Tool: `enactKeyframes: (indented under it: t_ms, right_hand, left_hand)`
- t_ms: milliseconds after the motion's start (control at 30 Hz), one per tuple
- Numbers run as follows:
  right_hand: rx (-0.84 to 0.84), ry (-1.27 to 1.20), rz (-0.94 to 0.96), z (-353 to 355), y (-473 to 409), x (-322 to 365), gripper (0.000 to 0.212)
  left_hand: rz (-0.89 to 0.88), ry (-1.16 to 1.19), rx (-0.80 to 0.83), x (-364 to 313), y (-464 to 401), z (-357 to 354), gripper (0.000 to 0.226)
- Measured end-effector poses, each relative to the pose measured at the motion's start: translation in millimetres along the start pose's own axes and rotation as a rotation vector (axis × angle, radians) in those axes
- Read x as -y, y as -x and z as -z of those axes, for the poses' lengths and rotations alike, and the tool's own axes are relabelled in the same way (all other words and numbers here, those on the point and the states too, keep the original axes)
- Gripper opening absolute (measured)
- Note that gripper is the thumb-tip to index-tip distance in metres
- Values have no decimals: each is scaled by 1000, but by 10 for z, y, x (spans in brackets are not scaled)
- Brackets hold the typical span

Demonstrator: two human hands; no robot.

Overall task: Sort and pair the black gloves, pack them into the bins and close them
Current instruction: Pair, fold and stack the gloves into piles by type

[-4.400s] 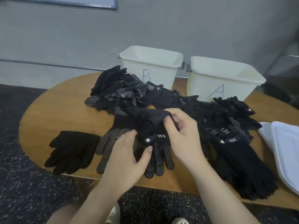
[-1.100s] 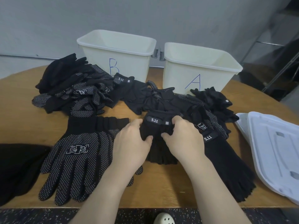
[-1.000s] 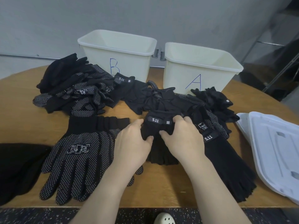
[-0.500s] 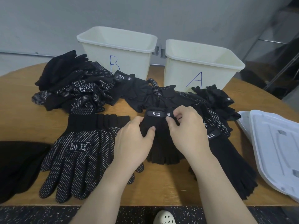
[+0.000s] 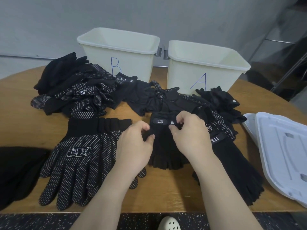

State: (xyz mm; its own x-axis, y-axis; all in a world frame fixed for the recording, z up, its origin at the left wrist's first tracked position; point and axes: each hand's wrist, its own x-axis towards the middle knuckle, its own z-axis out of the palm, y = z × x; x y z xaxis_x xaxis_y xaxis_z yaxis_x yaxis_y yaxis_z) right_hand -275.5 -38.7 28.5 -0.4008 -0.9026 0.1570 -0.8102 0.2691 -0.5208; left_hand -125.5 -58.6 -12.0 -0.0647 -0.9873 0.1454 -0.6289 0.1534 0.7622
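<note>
Both hands, left hand (image 5: 135,146) and right hand (image 5: 189,135), pinch a 5.11 glove (image 5: 163,146); loose gloves (image 5: 79,90) crowd open bins B (image 5: 119,52) and A (image 5: 204,67) at twelve o'clock

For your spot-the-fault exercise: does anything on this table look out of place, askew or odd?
Nothing looks damaged or spilled. The unsorted gloves lie in a tangled heap before bin B and bin A, both open. The lids lie stacked askew at the table's right edge. Both hands, left hand and right hand, pinch a 5.11 glove.
</note>
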Motion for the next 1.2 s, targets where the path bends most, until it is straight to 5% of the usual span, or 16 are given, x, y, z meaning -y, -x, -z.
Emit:
enactKeyframes:
  t_ms: [167,367,667,833,967,1200]
  right_hand:
    - [54,-110,-34,29,6,-26,20]
    - [26,-291,-13,128,65,-43,19]
    - [9,-484,185,268,253,46,24]
    - [54,-535,246,325,319,58,24]
    - [98,-556,285,359,325,40,22]
    - [167,-676,328,392,308,25,20]
  left_hand:
    - [-74,73,31,11,10,28,36]
    - [-98,243,51,-1,43,91,28]
    - [-14,602,20,-65,75,235,34]
    - [96,872,176,-22,39,297,64]
    - [117,937,377,-41,37,362,45]
    - [141,1086,318,-63,27,381,53]
